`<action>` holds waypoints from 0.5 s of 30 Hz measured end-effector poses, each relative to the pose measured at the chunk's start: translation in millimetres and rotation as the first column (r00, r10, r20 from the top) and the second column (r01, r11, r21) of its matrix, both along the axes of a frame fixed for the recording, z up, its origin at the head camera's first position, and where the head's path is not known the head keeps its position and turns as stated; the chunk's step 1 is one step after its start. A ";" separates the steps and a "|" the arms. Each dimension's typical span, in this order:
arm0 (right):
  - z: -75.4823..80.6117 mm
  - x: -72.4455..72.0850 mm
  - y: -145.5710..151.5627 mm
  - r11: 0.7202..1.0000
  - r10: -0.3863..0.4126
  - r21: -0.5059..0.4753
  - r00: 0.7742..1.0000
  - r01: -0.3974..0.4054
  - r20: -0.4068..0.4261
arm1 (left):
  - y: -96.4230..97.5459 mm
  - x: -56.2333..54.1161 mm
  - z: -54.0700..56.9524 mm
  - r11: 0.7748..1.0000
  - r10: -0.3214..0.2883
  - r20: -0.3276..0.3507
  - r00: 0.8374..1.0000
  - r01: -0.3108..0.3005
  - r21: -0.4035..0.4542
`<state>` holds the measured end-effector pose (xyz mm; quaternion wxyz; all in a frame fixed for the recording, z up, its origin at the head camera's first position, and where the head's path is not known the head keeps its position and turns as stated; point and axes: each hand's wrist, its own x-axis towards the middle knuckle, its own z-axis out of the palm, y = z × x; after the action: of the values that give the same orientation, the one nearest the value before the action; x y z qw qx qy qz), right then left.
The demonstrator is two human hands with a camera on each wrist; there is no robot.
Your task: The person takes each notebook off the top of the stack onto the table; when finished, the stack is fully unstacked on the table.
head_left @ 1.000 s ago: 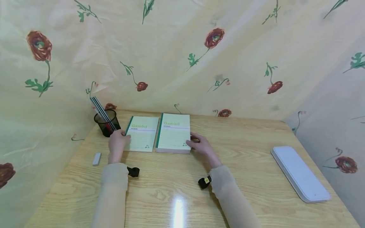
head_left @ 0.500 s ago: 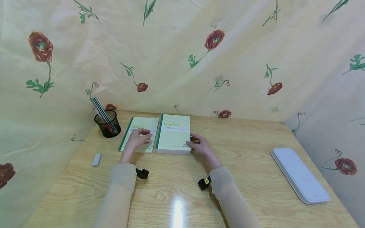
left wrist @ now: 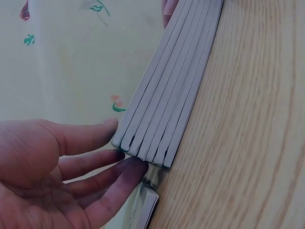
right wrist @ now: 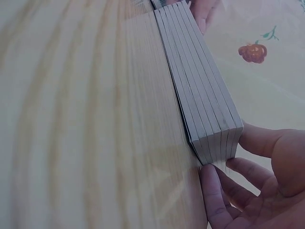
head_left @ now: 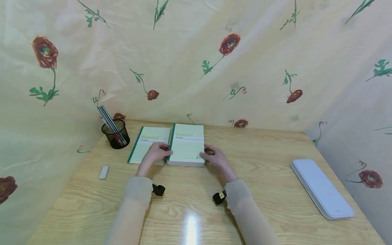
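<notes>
A thick stack of notebooks [head_left: 187, 141], pale covers with a green spine and "Gambit" on top, lies on the wooden table. My left hand [head_left: 155, 153] touches the stack's spine side near its front corner; in the left wrist view the thumb is at the top edge and the fingertips at the side. On the opposite side, my right hand [head_left: 215, 158] has its thumb at the cover's front corner and its fingers against the edge. Page ends of the stack [right wrist: 198, 78] show even layers in the right wrist view. Under the left hand lies a thinner notebook [head_left: 149, 133], partly covered.
At the back left a black mesh pen cup [head_left: 116, 136] holds several pencils. A small white eraser-like block [head_left: 104, 172] lies in front of it. Far right is a long white case [head_left: 322, 189]. Flower-patterned cloth [head_left: 183, 68] rises behind the table.
My left hand has moved right, from the thinner notebook's left edge, over its cover, to the stack's spine. The thinner notebook's near-left corner is uncovered now. My right hand stays put.
</notes>
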<state>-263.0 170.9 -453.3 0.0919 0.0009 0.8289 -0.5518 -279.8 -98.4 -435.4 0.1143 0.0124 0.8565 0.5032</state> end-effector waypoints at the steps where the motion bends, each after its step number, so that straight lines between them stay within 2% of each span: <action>1: 0.0 0.4 -0.1 1.000 0.001 0.000 1.000 -0.001 0.000 | 0.0 -0.2 -0.6 1.000 -0.002 0.000 1.000 0.002 0.000; 15: 7.4 -2.2 -4.6 0.999 -0.040 0.020 0.999 0.040 0.003 | 0.5 0.5 -4.0 0.999 -0.014 -0.028 1.000 0.013 -0.034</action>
<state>-265.2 166.2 -445.8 0.0825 0.0193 0.8340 -0.5453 -279.3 -97.9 -439.4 0.1058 0.0233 0.8664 0.4874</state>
